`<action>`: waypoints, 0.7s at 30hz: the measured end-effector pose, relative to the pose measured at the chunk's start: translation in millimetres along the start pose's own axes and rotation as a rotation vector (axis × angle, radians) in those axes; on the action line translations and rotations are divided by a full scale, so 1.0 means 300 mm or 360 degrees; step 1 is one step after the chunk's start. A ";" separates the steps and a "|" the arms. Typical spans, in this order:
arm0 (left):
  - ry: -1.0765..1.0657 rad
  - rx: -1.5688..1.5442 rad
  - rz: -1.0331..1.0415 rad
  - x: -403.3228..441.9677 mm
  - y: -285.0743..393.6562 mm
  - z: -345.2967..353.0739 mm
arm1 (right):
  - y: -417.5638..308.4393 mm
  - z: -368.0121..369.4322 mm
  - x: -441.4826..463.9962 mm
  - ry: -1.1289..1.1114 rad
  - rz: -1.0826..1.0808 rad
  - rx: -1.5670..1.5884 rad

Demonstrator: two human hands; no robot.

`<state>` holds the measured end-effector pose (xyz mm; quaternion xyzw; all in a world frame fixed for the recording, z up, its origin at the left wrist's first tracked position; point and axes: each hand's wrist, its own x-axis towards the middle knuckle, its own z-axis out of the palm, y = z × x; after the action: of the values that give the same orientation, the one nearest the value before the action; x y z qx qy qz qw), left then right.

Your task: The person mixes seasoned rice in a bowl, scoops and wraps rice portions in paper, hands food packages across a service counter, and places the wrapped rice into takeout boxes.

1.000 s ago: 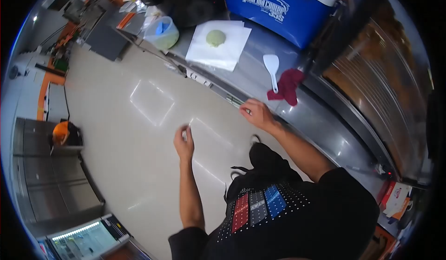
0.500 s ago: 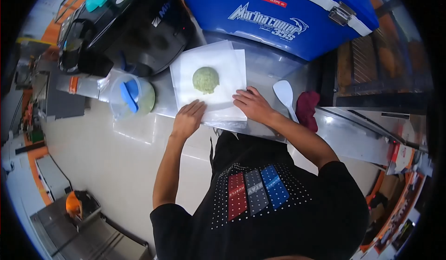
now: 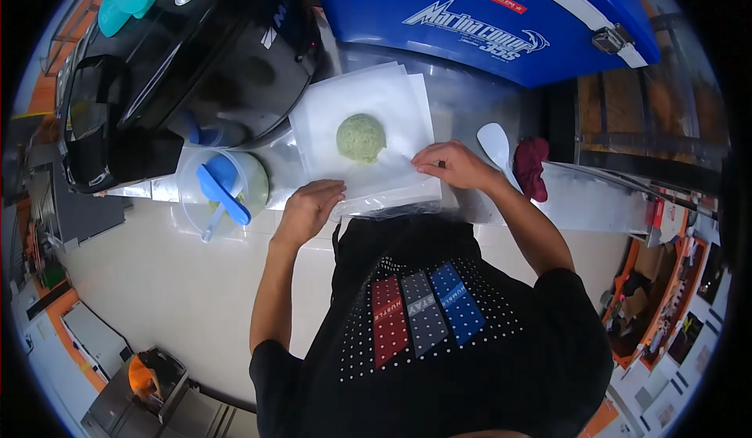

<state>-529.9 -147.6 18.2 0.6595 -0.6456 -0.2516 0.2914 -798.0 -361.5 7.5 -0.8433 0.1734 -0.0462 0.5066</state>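
Observation:
A round, pale green mound rests on white paper sheets, stacked slightly askew on the steel counter. At the near left of the sheets, my left hand has its fingers pressed together at the paper's near edge. My right hand pinches the near right corner of the paper between thumb and fingers. Clear plastic shows beneath the sheets along the counter's front edge. To the right lie a white paddle and a dark red cloth.
A clear tub with a blue-handled tool stands at the left. Behind it is a large black cooker with a teal item on top. A blue cooler box stands at the back.
Over the last second both hands have come from above the floor onto the paper. Since half a second ago, my right hand has closed on the paper's corner, and the view has shifted.

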 end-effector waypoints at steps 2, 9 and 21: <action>0.0036 -0.0080 -0.0099 0.009 -0.012 -0.006 | -0.033 -0.002 0.016 0.0102 0.0061 0.0003; -0.0083 -0.0075 -0.0046 -0.013 0.026 -0.021 | -0.041 0.021 -0.086 -0.0082 0.0133 -0.0129; 0.0836 -0.0080 -0.0630 0.016 -0.113 0.131 | 0.035 0.045 0.024 0.0392 0.0218 -0.0046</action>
<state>-533.6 -155.0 -33.3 0.8072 -0.4012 -0.1405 0.4095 -790.4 -357.2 -8.8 -0.8247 0.2920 -0.1121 0.4713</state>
